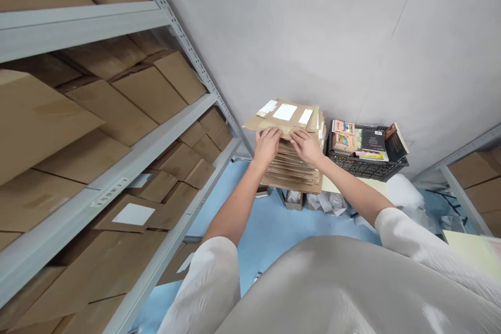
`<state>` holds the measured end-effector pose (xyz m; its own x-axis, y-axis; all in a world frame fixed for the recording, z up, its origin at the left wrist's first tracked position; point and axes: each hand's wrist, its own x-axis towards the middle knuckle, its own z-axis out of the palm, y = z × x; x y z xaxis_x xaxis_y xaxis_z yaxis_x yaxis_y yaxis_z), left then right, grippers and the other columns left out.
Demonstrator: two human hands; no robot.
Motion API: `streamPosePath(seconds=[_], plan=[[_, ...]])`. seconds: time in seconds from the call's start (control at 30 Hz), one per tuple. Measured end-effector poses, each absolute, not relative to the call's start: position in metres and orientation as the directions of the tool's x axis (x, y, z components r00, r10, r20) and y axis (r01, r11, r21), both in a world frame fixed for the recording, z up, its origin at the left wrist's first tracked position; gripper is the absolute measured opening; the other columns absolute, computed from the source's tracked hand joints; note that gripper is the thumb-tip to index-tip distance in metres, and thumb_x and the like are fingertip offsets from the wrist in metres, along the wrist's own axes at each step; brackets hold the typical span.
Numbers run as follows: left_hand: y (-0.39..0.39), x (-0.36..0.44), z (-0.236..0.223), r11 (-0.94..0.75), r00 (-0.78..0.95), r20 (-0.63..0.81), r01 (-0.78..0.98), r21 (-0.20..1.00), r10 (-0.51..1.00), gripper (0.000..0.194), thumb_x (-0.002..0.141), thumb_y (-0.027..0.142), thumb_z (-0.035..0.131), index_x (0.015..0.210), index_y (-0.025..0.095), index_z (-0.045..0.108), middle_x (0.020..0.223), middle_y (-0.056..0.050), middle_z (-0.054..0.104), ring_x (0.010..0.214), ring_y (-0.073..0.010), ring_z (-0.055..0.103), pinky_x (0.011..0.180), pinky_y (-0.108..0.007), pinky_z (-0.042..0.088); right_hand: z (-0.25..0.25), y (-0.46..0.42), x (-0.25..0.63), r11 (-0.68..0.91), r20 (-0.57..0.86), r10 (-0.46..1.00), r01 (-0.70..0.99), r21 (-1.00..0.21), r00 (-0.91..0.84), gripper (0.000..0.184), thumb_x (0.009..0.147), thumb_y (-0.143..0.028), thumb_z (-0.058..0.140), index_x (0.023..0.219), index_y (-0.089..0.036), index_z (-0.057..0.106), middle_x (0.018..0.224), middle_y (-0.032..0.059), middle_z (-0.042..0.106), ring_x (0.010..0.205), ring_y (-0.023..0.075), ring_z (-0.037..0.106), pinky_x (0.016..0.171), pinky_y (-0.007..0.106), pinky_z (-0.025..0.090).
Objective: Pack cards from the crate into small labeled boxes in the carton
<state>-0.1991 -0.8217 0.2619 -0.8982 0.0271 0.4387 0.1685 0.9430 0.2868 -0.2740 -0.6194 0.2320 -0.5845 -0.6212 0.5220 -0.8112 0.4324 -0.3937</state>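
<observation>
A tall stack of flattened cardboard boxes (291,167) stands on the floor by the white wall. Its top sheet (287,115) carries white labels. My left hand (266,145) rests on the near left edge of the top sheets, fingers curled over the edge. At the near right edge my right hand (307,146) does the same, with its fingers bent onto the cardboard. Both hands grip the top sheet's front edge side by side.
Grey metal shelving (117,177) full of brown cartons runs along the left. A black plastic crate (366,164) with books stands right of the stack. White plastic wrap (405,193) and small open boxes (293,199) lie on the blue floor (270,224). More shelving stands at right.
</observation>
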Motion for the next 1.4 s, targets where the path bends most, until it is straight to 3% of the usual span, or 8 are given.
streamPosePath(seconds=[0.13, 0.3, 0.47, 0.67, 1.03, 1.4], plan=[[-0.810, -0.199, 0.270, 0.942, -0.835, 0.531, 0.280, 0.183, 0.145, 0.050, 0.108, 0.020, 0.040, 0.147, 0.026, 0.070, 0.151, -0.015, 0.073, 0.145, -0.0314, 0.061, 0.127, -0.054, 0.036, 0.247, -0.612, -0.264, 0.554, 0.525, -0.589, -0.780, -0.292, -0.615, 0.053, 0.115, -0.039, 0.047, 0.160, -0.016, 0.061, 0.157, 0.0185, 0.065, 0.148, 0.0368, 0.054, 0.132, 0.062, 0.033], [-0.783, -0.204, 0.279, 0.923, -0.716, 0.665, 0.371, 0.107, 0.211, 0.049, 0.111, 0.025, 0.041, 0.151, 0.026, 0.070, 0.145, -0.017, 0.076, 0.144, -0.0320, 0.065, 0.123, -0.057, 0.037, 0.268, -0.590, -0.262, 0.625, 0.557, -0.566, -0.757, -0.192, -0.609, 0.058, 0.113, -0.029, 0.045, 0.170, -0.018, 0.048, 0.165, 0.0183, 0.059, 0.150, 0.0343, 0.051, 0.128, 0.057, 0.037], [-0.748, -0.224, 0.285, 0.894, -0.649, 0.724, 0.436, 0.101, 0.234, 0.047, 0.115, 0.030, 0.038, 0.146, 0.027, 0.073, 0.143, -0.016, 0.078, 0.144, -0.0318, 0.066, 0.122, -0.058, 0.035, 0.280, -0.550, -0.267, 0.677, 0.609, -0.516, -0.722, -0.142, -0.603, 0.058, 0.112, -0.025, 0.047, 0.170, -0.025, 0.048, 0.165, 0.0157, 0.058, 0.152, 0.0334, 0.048, 0.127, 0.055, 0.039], [-0.673, -0.255, 0.292, 0.810, -0.573, 0.742, 0.583, 0.070, 0.348, 0.046, 0.117, 0.030, 0.037, 0.143, 0.025, 0.074, 0.141, -0.016, 0.079, 0.142, -0.0315, 0.068, 0.118, -0.057, 0.035, 0.284, -0.470, -0.265, 0.796, 0.647, -0.392, -0.593, -0.118, -0.654, 0.053, 0.112, -0.023, 0.046, 0.165, -0.023, 0.055, 0.162, 0.0172, 0.060, 0.149, 0.0334, 0.050, 0.125, 0.054, 0.040], [-0.399, -0.275, 0.264, 0.475, -0.389, 0.661, 0.878, 0.056, 0.641, 0.047, 0.114, 0.024, 0.038, 0.146, 0.026, 0.073, 0.141, -0.015, 0.079, 0.142, -0.0304, 0.068, 0.119, -0.056, 0.035, 0.255, -0.204, -0.193, 0.973, 0.588, -0.105, -0.204, -0.105, -0.802, 0.050, 0.113, -0.022, 0.047, 0.161, -0.020, 0.059, 0.163, 0.0174, 0.060, 0.148, 0.0314, 0.052, 0.123, 0.049, 0.041], [-0.104, -0.195, 0.182, 0.058, -0.113, 0.489, 0.990, 0.125, 0.865, 0.045, 0.113, 0.018, 0.043, 0.145, 0.025, 0.074, 0.136, -0.015, 0.081, 0.135, -0.0285, 0.070, 0.114, -0.052, 0.043, 0.176, 0.028, -0.034, 0.949, 0.388, 0.313, 0.270, -0.162, -0.867, 0.054, 0.110, -0.017, 0.045, 0.162, -0.017, 0.058, 0.163, 0.0158, 0.063, 0.148, 0.0319, 0.053, 0.120, 0.048, 0.041]])
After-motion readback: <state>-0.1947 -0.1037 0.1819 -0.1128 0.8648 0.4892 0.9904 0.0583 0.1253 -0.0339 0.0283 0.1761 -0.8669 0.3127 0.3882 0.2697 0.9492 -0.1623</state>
